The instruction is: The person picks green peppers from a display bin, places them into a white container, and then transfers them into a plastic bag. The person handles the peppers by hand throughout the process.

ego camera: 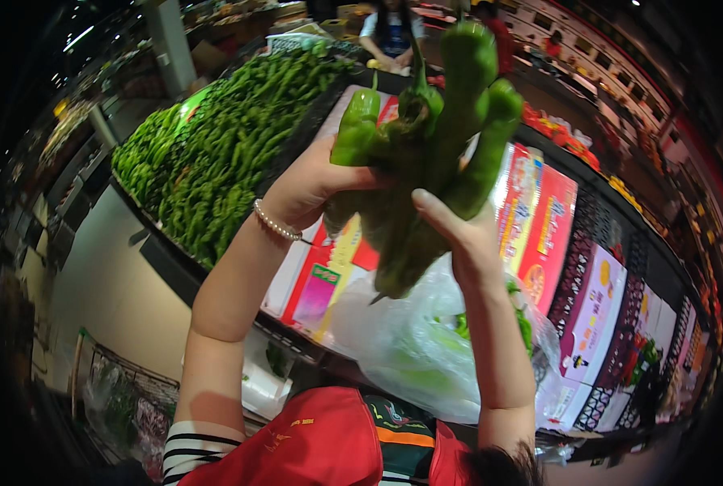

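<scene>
A bunch of large green peppers (422,152) is held up in front of me between both hands. My left hand (319,176), with a beaded bracelet on its wrist, grips the bunch from the left, thumb across it. From the right my right hand (465,225) clasps the same peppers, its thumb lying on them. Some of the fingers are hidden behind the bunch. Below the peppers a clear plastic bag (410,352) with green peppers inside rests on the printed cardboard (319,297) of the display stand, partly behind my right forearm.
Long green peppers (228,152) are heaped on the stand at left. More printed cardboard (543,231) and dark plastic crates (580,267) extend right. A wire cart (131,389) with bagged greens stands low left. Across the stand is another person (392,36). A pillar (170,48) rises behind.
</scene>
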### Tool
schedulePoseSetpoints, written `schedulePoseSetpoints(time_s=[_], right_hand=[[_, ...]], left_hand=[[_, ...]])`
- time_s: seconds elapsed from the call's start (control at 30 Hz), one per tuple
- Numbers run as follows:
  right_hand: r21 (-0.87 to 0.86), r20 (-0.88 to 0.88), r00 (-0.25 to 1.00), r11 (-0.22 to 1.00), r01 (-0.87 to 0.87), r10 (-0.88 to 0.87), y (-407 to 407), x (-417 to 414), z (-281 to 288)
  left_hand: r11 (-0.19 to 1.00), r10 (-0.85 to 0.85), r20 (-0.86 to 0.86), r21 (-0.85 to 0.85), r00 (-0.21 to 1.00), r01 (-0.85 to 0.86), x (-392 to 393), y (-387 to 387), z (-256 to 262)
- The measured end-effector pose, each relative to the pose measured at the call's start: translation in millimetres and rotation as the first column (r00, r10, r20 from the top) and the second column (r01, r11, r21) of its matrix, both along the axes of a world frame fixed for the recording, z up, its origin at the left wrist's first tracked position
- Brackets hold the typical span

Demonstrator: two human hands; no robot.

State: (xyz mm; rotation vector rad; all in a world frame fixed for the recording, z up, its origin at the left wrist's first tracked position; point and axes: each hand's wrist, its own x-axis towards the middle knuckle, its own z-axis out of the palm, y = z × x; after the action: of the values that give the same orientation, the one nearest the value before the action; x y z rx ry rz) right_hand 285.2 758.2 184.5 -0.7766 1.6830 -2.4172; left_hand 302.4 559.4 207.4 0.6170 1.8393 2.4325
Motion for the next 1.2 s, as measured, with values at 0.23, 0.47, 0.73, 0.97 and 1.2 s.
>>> schedulePoseSetpoints(time_s=[0.23,0.47,0.73,0.97,1.2], right_hand=[[-0.113,0.593,0.796,0.991,-0.067,0.121,-149,-22,-145],[-0.059,0.758,0.637,0.987,-0.147,0.14,-218,-58,-253],[0.335,0.732,0.661,0.932,-0.136,-0.166,-199,-53,-323],[0.209,0.767,0.637,0.968,-0.135,-0.077,-184,-61,-267],[-0.084,0.837,0.538,0.995,-0.044,0.095,-183,-47,-234]], left_hand=[[0.992,0.082,0.644,0.024,0.76,-0.127,-24,-137,-137],[0.994,0.106,0.706,-0.078,0.7,-0.073,-76,-247,-239],[0.432,0.591,0.111,-0.88,0.799,-0.197,-56,-268,-319],[0.271,0.612,-0.418,-0.686,0.671,-0.675,3,-242,-305],[0.86,0.411,0.227,-0.418,0.883,-0.293,62,-202,-285]])
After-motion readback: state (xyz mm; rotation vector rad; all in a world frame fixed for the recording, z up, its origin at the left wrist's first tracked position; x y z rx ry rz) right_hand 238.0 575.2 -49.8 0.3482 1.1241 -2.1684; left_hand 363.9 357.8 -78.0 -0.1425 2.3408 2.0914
